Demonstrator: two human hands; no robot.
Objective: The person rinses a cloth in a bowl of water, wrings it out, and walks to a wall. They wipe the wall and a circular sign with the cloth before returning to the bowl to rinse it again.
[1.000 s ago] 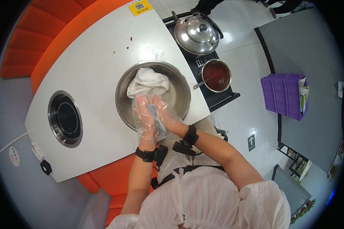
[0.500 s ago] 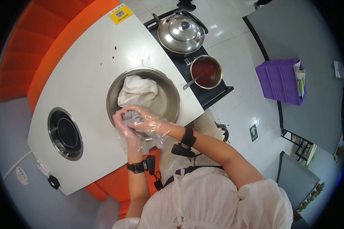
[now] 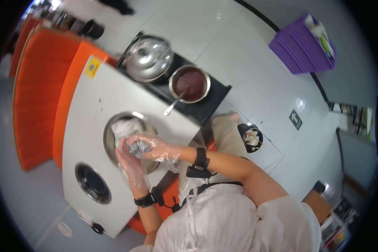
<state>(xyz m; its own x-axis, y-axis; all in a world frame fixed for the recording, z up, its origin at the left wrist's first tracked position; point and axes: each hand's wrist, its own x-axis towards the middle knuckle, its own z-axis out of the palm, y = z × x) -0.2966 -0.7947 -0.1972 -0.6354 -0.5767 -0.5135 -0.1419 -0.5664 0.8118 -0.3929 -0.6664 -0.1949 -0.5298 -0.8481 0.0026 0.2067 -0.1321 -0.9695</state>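
Note:
Both my hands wear clear plastic gloves and hold a grey, scrunched metallic-looking scrubber (image 3: 139,147) between them. My left hand (image 3: 128,161) is curled along its lower left side, and my right hand (image 3: 155,148) wraps it from the right. They are over a round steel basin (image 3: 109,140) on the white table. Inside the basin, just above my hands, lies a wet white cloth (image 3: 126,127). My palms hide part of the scrubber.
A steel kettle (image 3: 149,59) and a steel pot of dark red liquid (image 3: 190,84) with a spoon stand on a black cart (image 3: 214,95). An induction cooker (image 3: 93,183) sits in the white table (image 3: 82,115). A bin (image 3: 251,138) is on the floor, near a purple basket (image 3: 302,46).
The head view has turned and shifted, so the table and cart appear further left and the bin shows on the floor. Both hands still hold the scrubber over the basin.

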